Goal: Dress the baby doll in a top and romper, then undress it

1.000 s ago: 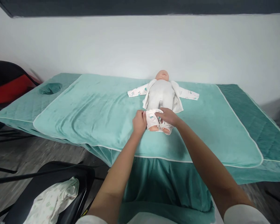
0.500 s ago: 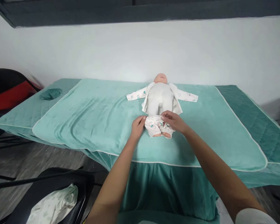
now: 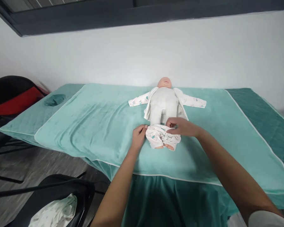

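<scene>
- Watching from the far end of the feed, I'd say the step in hand is working on the white printed soft-cloth trousers (image 3: 162, 138), bunched round the lower legs of a white soft-bodied doll with a smooth pink head (image 3: 164, 98).
- Left hand (image 3: 138, 137): pinching the trousers at one end of the waistband.
- Right hand (image 3: 181, 126): fingers curled in, looks like a pinch on the waistband nearer its middle. Fingertips are partly hidden, fwiw.
- Doll's on its back on the pale teal velvety mat (image 3: 94, 123) covering the dark green bed (image 3: 271, 110), head by the far edge, feet toward the near edge. So the trousers sit nearer that near edge, toes poking out.
- White jacket with printed sleeves (image 3: 195, 101) lies open, sleeves spread sideways.
- Can't tell from here if the trousers are going up or down. Either way, imo the next move calls for an even hold on both sides of the waistband, so nothing twists or snags.
</scene>
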Demonstrator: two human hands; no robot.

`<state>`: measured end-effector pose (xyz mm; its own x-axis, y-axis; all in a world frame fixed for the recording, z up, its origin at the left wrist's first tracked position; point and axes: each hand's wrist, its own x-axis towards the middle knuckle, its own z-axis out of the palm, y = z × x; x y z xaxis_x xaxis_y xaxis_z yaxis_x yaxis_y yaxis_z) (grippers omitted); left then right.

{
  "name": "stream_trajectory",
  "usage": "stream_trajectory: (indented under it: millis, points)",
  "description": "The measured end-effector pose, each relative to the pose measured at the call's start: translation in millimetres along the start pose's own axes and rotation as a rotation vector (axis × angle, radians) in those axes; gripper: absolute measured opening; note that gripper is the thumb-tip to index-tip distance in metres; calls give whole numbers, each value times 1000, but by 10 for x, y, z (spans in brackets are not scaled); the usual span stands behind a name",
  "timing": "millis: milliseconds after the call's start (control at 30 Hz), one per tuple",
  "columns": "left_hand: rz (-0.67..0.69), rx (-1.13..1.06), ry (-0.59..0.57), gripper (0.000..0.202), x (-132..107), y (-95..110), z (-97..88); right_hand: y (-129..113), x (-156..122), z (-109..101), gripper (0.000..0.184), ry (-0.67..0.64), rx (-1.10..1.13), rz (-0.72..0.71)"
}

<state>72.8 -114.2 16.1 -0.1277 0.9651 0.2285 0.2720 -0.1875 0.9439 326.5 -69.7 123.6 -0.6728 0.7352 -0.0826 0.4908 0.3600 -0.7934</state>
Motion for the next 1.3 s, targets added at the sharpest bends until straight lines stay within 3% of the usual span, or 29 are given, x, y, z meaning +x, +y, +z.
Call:
stream_trajectory:
  millis: [133,233,433,667,767,900,1100,1300]
  points:
    - [-8,-3,2,50,-3,-17,2,90,263,-93,22,138,16,-21]
    - [-16,-4,-9,46,0,-4,10,256,448,-50,24,232,23,-58]
    - [-113,-70,31,27,98,69,78,455,569,37,29,151,40,-282]
    - [17,-157,-81,32,308,121,162,468,498,23,33,121,60,-339]
    - [42,-173,-197,35,342,148,135,485,469,31,35,160,150,-285]
    - [19,-200,-310,43,338,184,94,497,440,34,40,214,291,-83]
    - [-247,-425,-143,41,423,226,154,511,429,19,46,275,466,-9]
    - [-283,-545,-96,33,693,314,152,652,408,-23,45,408,777,-24]
